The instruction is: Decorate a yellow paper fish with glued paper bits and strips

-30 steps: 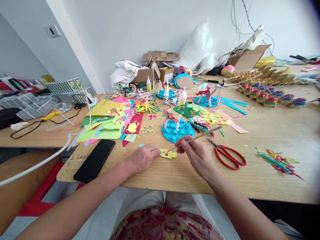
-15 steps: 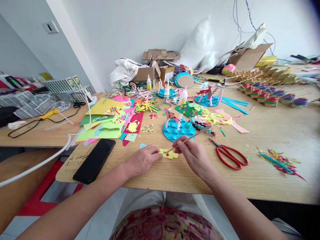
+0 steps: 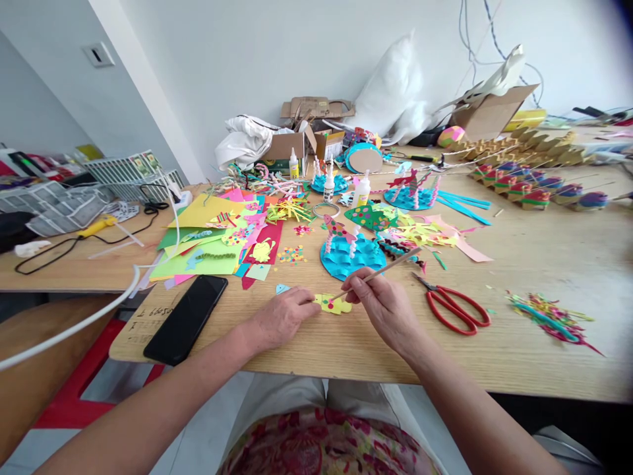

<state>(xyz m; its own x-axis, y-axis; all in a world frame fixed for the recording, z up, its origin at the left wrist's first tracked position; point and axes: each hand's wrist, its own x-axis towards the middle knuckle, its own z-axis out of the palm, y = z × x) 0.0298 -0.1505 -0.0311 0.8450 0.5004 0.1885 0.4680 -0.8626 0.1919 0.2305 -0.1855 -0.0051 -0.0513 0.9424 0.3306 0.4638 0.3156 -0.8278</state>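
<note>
A small yellow paper cutout [image 3: 338, 306] with colored dots lies flat on the table. My left hand [image 3: 284, 315] is closed, its fingertips pinning the cutout's left end. In my right hand [image 3: 378, 300] a thin wooden stick [image 3: 395, 261] is pinched like a pen, its tip on the cutout near a red dot. Just beyond stands a blue paper disc [image 3: 341, 260] with wavy strips and a spotted pink paper fish [image 3: 338, 229] mounted on it. Loose paper dots [image 3: 293, 254] are scattered to its left. A small blue paper piece [image 3: 282, 288] sits beside my left hand.
Red-handled scissors [image 3: 457, 310] lie right of my right hand, with paper scraps [image 3: 554, 320] farther right. A black phone [image 3: 186, 319] is at left, below stacked colored paper [image 3: 198, 231]. Glue bottles [image 3: 362, 191] and more blue discs [image 3: 413, 196] stand behind.
</note>
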